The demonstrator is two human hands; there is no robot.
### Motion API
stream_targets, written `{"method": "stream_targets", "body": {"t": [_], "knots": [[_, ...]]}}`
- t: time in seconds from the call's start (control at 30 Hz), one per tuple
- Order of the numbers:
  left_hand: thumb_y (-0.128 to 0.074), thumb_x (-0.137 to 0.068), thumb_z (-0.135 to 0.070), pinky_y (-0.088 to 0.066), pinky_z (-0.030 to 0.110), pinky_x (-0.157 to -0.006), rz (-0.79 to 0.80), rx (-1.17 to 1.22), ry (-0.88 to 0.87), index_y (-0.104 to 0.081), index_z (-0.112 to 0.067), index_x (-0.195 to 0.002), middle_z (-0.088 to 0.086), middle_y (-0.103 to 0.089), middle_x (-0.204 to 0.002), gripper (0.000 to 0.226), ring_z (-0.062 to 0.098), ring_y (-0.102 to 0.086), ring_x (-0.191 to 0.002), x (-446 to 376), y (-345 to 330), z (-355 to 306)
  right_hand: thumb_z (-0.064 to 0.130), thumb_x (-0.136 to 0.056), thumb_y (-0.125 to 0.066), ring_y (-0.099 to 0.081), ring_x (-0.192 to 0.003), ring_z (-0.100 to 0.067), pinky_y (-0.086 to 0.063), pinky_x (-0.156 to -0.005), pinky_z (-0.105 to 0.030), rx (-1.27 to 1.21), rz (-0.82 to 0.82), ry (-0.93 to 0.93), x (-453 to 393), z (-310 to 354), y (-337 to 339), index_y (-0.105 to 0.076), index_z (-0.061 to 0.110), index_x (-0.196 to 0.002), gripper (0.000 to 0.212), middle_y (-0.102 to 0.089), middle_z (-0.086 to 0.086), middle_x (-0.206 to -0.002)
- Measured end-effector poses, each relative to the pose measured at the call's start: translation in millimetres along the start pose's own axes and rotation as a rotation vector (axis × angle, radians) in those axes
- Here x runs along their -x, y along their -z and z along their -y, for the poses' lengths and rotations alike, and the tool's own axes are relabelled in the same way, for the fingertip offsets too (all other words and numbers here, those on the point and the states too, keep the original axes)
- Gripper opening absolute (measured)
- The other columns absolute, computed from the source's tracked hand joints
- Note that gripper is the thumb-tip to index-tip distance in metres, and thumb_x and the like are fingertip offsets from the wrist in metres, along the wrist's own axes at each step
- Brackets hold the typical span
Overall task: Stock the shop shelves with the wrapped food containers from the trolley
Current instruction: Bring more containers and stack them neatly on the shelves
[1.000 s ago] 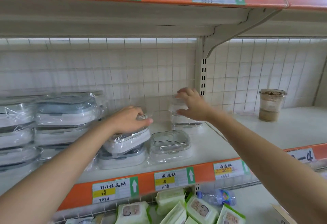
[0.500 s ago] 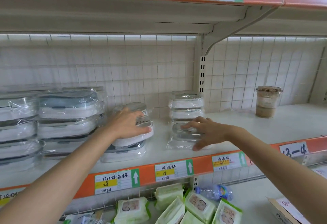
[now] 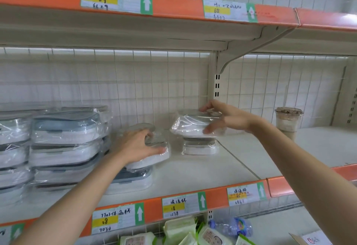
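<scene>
Right hand raised wrapped container — clear film, white base | tilted

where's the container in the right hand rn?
Head view, centre-right: the wrapped container is held by the right hand just above a small container stack, left of the lidded cup.

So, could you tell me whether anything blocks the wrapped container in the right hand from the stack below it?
Nothing visible does: the right hand holds the clear-wrapped white container directly above the small white stack.
</scene>
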State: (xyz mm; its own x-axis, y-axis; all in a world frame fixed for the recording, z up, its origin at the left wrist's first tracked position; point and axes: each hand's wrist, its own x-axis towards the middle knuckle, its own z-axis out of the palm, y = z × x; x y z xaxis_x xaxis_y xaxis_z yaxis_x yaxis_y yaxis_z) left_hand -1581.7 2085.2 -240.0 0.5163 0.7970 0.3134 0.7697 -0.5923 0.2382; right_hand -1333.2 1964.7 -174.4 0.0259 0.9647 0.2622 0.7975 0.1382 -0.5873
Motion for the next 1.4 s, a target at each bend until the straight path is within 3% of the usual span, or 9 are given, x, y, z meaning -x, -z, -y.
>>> {"method": "stream_targets", "body": {"t": [0.17,0.27,0.5,0.73,0.9,1.07,1.27,1.33,1.4], "knots": [[-0.065,-0.066,-0.073,-0.041,0.028,-0.092,0.021,0.043,0.012,-0.052,-0.034,-0.121,-0.007,-0.054,-0.133,0.069,0.015,-0.050,-0.117,-1.5,-1.3,4.4,0.026,-0.068,-0.083,-0.050,-0.110,-0.022,-0.044,-0.089,-0.031,-0.004,-0.249,-0.021,-36.9,-11.5,6.8,-0.046,0.018,-0.124,0.067,-0.054,-0.001,-0.119],[-0.063,-0.067,-0.073,-0.039,0.031,-0.096,0.034,0.015,0.025,-0.050,-0.035,-0.122,-0.007,-0.050,-0.137,0.068,0.018,-0.047,-0.121,-2.3,-1.8,3.3,0.029,-0.070,-0.080,-0.041,-0.113,-0.023,-0.037,-0.085,-0.030,0.082,-0.347,-0.058,-55.3,-25.9,3.8,-0.042,0.016,-0.129,0.072,-0.050,-0.003,-0.113],[-0.061,-0.073,-0.070,-0.034,0.033,-0.099,0.079,-0.014,0.020,-0.045,-0.036,-0.123,-0.008,-0.044,-0.138,0.063,0.020,-0.037,-0.127,-3.2,-1.9,3.5,0.023,-0.074,-0.075,-0.028,-0.126,-0.022,-0.033,-0.098,-0.033,0.142,-0.349,-0.088,-84.6,-41.2,4.2,-0.040,0.017,-0.133,0.069,-0.041,0.003,-0.116],[-0.055,-0.072,-0.073,-0.032,0.039,-0.102,0.252,-0.164,0.064,-0.051,-0.024,-0.123,0.001,-0.038,-0.139,0.070,0.026,-0.030,-0.131,-22.1,9.1,-21.0,0.043,-0.079,-0.068,-0.019,-0.134,-0.028,-0.020,-0.112,-0.036,0.257,-0.202,-0.208,-93.9,-55.5,9.6,-0.037,0.036,-0.141,0.070,-0.024,-0.005,-0.141],[-0.057,-0.088,-0.047,-0.032,0.029,-0.103,0.025,0.158,0.017,-0.036,-0.009,-0.139,0.011,-0.035,-0.145,0.067,0.024,-0.033,-0.134,-51.0,0.7,-73.5,0.031,-0.076,-0.077,-0.035,-0.130,-0.027,-0.032,-0.108,-0.036,-0.154,-0.347,-0.115,-80.9,-69.4,-2.9,-0.034,0.027,-0.142,0.079,-0.026,-0.005,-0.141],[-0.052,-0.095,-0.018,-0.028,0.021,-0.098,-0.054,0.700,0.185,-0.013,0.002,-0.145,0.016,-0.019,-0.149,0.066,0.028,-0.028,-0.136,-66.9,-41.8,-117.3,0.052,-0.063,-0.075,-0.022,-0.141,-0.023,-0.026,-0.110,-0.042,-0.719,-0.468,-0.202,-57.1,-95.8,-41.5,-0.009,0.033,-0.149,0.110,-0.013,-0.004,-0.156],[-0.061,-0.087,-0.012,-0.024,0.029,-0.110,-0.118,0.920,0.323,-0.002,-0.004,-0.150,0.014,-0.014,-0.156,0.086,0.027,-0.024,-0.141,-81.9,-83.2,-116.9,0.045,-0.077,-0.069,-0.028,-0.139,-0.021,-0.027,-0.110,-0.038,-0.815,-0.377,-0.287,-54.2,-118.4,-57.8,-0.011,0.030,-0.150,0.095,-0.024,-0.003,-0.153],[-0.060,-0.087,-0.007,-0.032,0.030,-0.104,-0.075,0.956,0.341,-0.013,-0.008,-0.149,0.012,-0.030,-0.150,0.078,0.027,-0.035,-0.134,-87.0,-87.4,-108.5,0.037,-0.072,-0.072,-0.035,-0.134,-0.023,-0.027,-0.112,-0.042,-0.779,-0.324,-0.321,-53.7,-119.5,-57.9,-0.011,0.029,-0.150,0.100,-0.032,-0.006,-0.150],[-0.058,-0.086,-0.004,-0.041,0.025,-0.078,-0.005,0.981,0.371,-0.039,-0.010,-0.130,0.010,-0.049,-0.130,0.048,0.022,-0.050,-0.108,-87.5,-92.0,-98.6,0.031,-0.063,-0.072,-0.044,-0.124,-0.022,-0.032,-0.109,-0.043,-0.743,-0.291,-0.330,-51.5,-120.6,-59.7,-0.014,0.026,-0.149,0.105,-0.044,-0.004,-0.140]]}}
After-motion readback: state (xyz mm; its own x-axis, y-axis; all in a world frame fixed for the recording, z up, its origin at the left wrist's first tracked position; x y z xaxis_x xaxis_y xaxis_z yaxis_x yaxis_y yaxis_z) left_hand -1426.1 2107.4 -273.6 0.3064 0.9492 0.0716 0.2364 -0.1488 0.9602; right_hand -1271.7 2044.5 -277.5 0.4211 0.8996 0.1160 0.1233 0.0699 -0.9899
